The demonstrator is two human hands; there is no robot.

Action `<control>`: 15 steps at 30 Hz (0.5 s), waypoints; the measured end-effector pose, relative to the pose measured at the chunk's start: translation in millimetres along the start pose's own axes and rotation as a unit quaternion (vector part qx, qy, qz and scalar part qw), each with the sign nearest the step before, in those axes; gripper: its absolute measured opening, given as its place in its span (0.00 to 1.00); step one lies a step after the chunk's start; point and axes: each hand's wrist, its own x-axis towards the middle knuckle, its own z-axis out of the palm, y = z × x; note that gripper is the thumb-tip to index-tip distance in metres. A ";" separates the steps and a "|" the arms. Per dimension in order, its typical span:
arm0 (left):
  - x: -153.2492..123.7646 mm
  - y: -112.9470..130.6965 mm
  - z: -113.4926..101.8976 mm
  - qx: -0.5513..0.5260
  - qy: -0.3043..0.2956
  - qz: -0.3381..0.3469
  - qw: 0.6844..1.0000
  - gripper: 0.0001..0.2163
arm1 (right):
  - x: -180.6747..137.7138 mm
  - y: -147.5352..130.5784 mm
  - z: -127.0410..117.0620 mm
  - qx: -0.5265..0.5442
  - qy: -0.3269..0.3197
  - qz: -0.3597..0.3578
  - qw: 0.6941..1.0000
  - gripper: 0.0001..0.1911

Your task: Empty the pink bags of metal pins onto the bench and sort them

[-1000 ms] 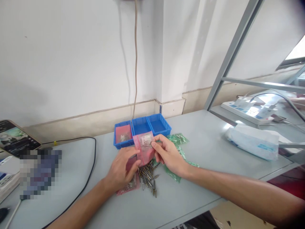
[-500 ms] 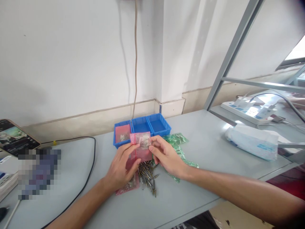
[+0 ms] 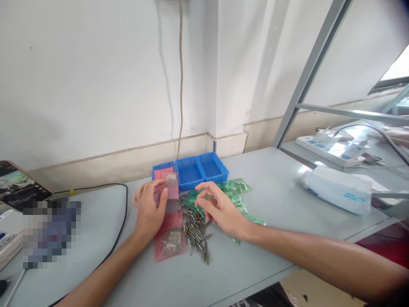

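A: What is the left hand (image 3: pixel 149 212) doing?

B: It is pinching a small pink bag (image 3: pixel 170 186), with the thumb lying across the front and the fingers closing behind. It is holding the bag upright at the left compartment of the blue tray (image 3: pixel 212 167). I cannot tell whether the bag is touching the rim.

A: And the right hand (image 3: pixel 218 209)?

B: It is holding nothing. The fingers are spreading loosely and curling downward over the green bags (image 3: pixel 238 188), just beside the metal pins (image 3: pixel 195 228). I cannot tell whether the fingertips are touching anything.

A: What is lying around them?

B: A second pink bag (image 3: pixel 170 241) is lying flat on the grey table (image 3: pixel 275 209), touching the pile of pins on its left side. A black cable (image 3: pixel 123 213) is curving across the table further left, past a phone (image 3: pixel 14 184). A white packet (image 3: pixel 338 189) is sitting well apart to the right, near a metal frame (image 3: pixel 306 76) and a power strip (image 3: pixel 332 149). A white wall (image 3: pixel 96 76) is standing behind the tray.

A: How are the arms lying?

B: Both forearms are reaching forward and angling inward. The left wrist is staying low over the table, and the right palm is facing down.
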 end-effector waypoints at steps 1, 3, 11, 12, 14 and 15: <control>1.0 -1.5 0.0 0.002 0.005 0.002 1.000 0.13 | -0.2 0.0 0.1 -0.001 -0.001 0.001 1.000 0.14; 3.4 -4.8 -0.1 0.001 0.017 0.008 1.000 0.13 | -0.5 0.1 0.3 -0.001 -0.004 0.003 1.000 0.14; 11.8 -18.6 3.7 -0.003 -0.009 0.011 1.000 0.17 | -0.4 2.3 -0.4 0.000 -0.017 -0.005 1.000 0.10; 11.9 -18.9 4.3 -0.003 -0.016 0.007 1.000 0.17 | -0.3 2.9 -0.5 0.000 -0.018 -0.006 1.000 0.10; 11.8 -19.0 5.4 -0.004 -0.023 0.001 1.000 0.18 | -0.2 4.0 -0.6 0.001 -0.020 -0.008 1.000 0.10; 11.5 -18.9 5.9 -0.006 -0.023 -0.001 1.000 0.18 | -0.3 4.4 -0.6 0.001 -0.020 -0.009 1.000 0.10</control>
